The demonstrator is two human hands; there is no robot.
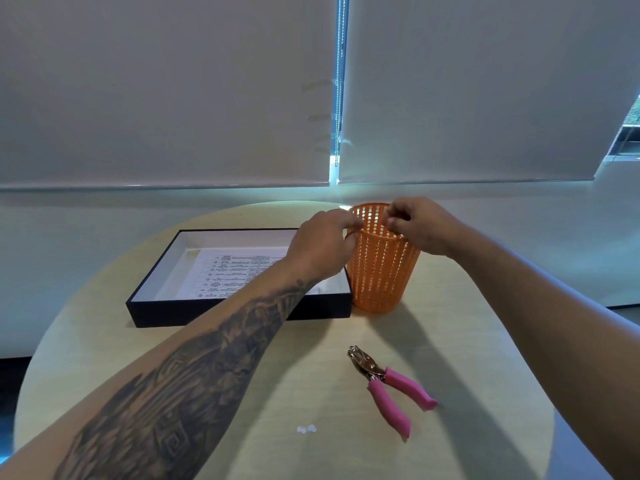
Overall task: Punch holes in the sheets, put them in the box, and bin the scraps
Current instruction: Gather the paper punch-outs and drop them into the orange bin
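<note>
An orange mesh bin (379, 275) stands at the back of the round table, right of a shallow black box (242, 311) with a white inside. A printed sheet (235, 268) lies flat in the box. My left hand (322, 244) reaches across the box's right end, and its fingers and thumb close on the bin's near-left rim. My right hand (419, 225) hovers over the bin's opening with fingertips pinched together; anything between them is too small to see. A pink-handled hole punch (388, 382) lies on the table nearer me. Two small white paper scraps (306, 428) lie left of the punch handles.
The pale wooden table (104, 348) is round, and its edge curves away on both sides. Behind it a low white ledge runs under drawn roller blinds (166, 91). My left forearm crosses the box's front right corner.
</note>
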